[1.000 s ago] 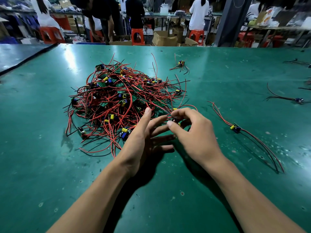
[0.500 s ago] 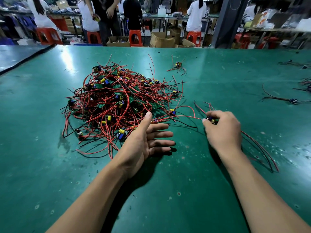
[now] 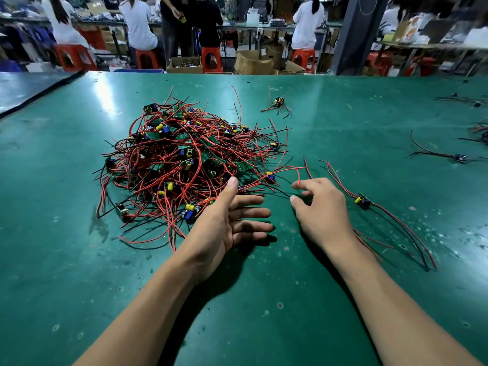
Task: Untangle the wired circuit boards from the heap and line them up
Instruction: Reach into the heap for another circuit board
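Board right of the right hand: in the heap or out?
Out. The board lies alone on the table, clear of the heap.

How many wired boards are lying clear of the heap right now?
3 wired boards: one beside the right hand, one beyond the heap, one far right. Wire bundles cut off at the picture's right edge may hold more.

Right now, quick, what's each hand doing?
Left hand: open, empty, beside the tangled heap of red-wired green circuit boards.
Right hand: open, loosely curled, holding nothing.
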`<action>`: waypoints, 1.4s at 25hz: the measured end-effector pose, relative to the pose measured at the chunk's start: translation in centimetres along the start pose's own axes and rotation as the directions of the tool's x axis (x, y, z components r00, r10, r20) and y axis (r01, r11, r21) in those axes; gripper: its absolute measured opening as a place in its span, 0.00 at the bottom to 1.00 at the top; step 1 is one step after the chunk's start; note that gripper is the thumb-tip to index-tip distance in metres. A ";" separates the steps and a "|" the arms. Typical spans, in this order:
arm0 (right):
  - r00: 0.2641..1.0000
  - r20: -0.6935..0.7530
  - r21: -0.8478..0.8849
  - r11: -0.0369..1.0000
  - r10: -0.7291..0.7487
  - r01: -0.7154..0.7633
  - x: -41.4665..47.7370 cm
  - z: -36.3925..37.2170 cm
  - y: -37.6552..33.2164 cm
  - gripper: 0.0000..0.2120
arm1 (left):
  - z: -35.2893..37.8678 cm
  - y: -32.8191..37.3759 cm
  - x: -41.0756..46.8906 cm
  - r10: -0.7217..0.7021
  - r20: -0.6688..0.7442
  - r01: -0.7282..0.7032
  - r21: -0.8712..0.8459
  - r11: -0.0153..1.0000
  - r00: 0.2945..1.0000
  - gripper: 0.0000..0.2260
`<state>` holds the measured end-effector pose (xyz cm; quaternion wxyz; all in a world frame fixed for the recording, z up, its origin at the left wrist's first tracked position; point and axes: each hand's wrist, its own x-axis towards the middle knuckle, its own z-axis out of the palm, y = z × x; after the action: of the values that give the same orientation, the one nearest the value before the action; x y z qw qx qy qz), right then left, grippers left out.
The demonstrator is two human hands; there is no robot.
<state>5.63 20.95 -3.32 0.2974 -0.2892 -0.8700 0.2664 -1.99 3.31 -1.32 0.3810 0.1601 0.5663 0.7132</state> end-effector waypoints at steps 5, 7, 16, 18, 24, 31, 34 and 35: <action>0.998 0.008 -0.056 0.997 0.060 -0.060 0.5 -0.4 0.8 0.16 | -0.1 -0.1 -0.1 0.005 0.003 -0.005 0.002 1.000 1.000 0.33; 0.996 0.062 -0.056 0.997 0.057 -0.053 0.5 -0.3 0.8 0.18 | -0.1 -0.1 0.0 0.006 0.003 -0.006 0.004 1.000 1.000 0.33; 0.988 0.072 0.178 0.973 0.137 -0.148 1.6 0.5 0.3 0.16 | 0.0 0.2 -0.1 0.003 -0.006 -0.004 -0.023 1.000 1.000 0.33; 0.979 0.089 0.163 0.967 0.184 -0.197 2.8 0.8 0.2 0.20 | -0.1 0.3 -0.1 0.003 -0.014 -0.004 -0.027 1.000 1.000 0.32; 0.995 0.097 0.271 0.962 0.015 -0.040 5.6 2.9 -0.5 0.13 | -0.3 0.4 -0.1 0.008 -0.031 -0.009 -0.034 0.999 0.999 0.28; 0.938 0.092 0.894 0.388 0.333 -0.226 6.6 -1.2 -2.4 0.11 | 0.1 0.3 -0.2 0.004 -0.055 -0.008 -0.074 0.997 0.998 0.24; 0.955 0.172 0.972 0.113 0.242 -0.204 6.0 -4.5 -4.3 0.13 | 0.2 0.1 -0.2 0.003 -0.067 -0.010 -0.101 0.995 0.998 0.20; 0.955 0.213 0.973 0.039 0.205 -0.226 5.4 -5.3 -4.9 0.14 | 0.1 0.0 -0.2 0.009 -0.065 -0.015 -0.104 0.994 0.998 0.18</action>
<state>3.91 22.69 5.38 0.3637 -0.1350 -0.4060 0.8275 -1.76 3.23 -1.21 0.3660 0.1202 0.5394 0.7488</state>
